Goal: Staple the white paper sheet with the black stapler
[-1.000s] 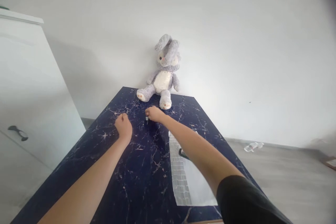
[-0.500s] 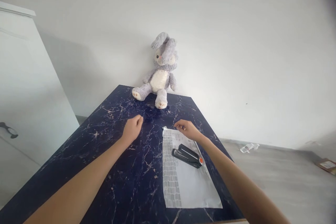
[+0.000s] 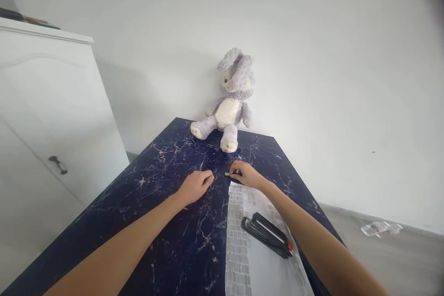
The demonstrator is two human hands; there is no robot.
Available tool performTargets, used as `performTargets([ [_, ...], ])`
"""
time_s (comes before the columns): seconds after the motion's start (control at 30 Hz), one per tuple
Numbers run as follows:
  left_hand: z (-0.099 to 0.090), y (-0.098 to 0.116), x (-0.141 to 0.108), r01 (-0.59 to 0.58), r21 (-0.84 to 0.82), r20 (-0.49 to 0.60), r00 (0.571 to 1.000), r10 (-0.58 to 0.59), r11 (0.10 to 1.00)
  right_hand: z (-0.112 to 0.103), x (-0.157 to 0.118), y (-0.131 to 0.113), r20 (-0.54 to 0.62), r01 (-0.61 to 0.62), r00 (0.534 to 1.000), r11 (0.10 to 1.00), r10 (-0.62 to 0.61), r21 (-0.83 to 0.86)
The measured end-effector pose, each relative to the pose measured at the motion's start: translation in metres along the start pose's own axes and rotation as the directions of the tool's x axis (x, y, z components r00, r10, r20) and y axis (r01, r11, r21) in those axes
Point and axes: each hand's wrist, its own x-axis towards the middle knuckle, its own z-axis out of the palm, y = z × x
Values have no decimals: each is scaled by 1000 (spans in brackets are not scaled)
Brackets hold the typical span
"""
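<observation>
My right hand (image 3: 245, 175) pinches a small grey-and-black piece (image 3: 227, 175), too small to name, just beyond the top end of a printed paper sheet (image 3: 239, 245). A black stapler (image 3: 268, 236) with an orange tip lies on that sheet, nearer to me. To the left of the sheet, my left hand (image 3: 197, 186) rests closed above the dark blue marbled table (image 3: 187, 236); its fingertips are pressed together and whatever they might hold is hidden.
A grey plush rabbit (image 3: 229, 111) sits at the table's far edge against the wall. On the left stands a white cabinet (image 3: 58, 111) with a dark handle. Clear plastic packaging (image 3: 380, 228) lies on the floor at right.
The view has shifted left. My right hand has closed on the small piece by the sheet's top end. My left hand has come nearer to it.
</observation>
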Motion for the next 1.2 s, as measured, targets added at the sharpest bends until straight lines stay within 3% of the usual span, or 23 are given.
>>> performTargets([
  [0.1, 1, -1, 0, 2, -15, 12, 1000, -2, 1000, 11, 30, -3, -36, -45, 998, 999, 46, 25],
  [0.17, 0, 0, -1, -49, -29, 79, 996, 51, 998, 21, 60, -9, -24, -59, 998, 997, 61, 52],
  [0.33, -7, 7, -7, -289, -89, 298, 905, 303, 953, 49, 142, -37, -17, -64, 998, 992, 66, 107],
  [0.43, -10, 9, -7, -314, -94, 316, 890, 328, 945, 67, 175, -53, 7, -67, 998, 990, 66, 126],
  [0.6, -10, 8, -6, -312, -78, 314, 894, 320, 947, 93, 201, -67, 49, -76, 996, 989, 70, 129],
  [0.77, -9, 5, -6, -315, -70, 311, 895, 321, 947, 94, 209, -74, 66, -106, 993, 985, 98, 134],
  [0.87, -9, 3, -5, -297, -83, 305, 901, 308, 951, 77, 201, -79, 63, -140, 989, 983, 133, 122],
  [0.97, -7, 1, -4, -282, -113, 294, 906, 303, 953, 45, 170, -82, 63, -189, 981, 977, 183, 101],
  [1.07, -3, -1, -2, -252, -168, 272, 918, 290, 953, 1, 110, -83, 113, -243, 965, 969, 236, 53],
  [1.2, -2, -3, 1, -161, -223, 243, 946, 215, 961, -52, -4, -89, 200, -320, 934, 942, 297, 98],
])
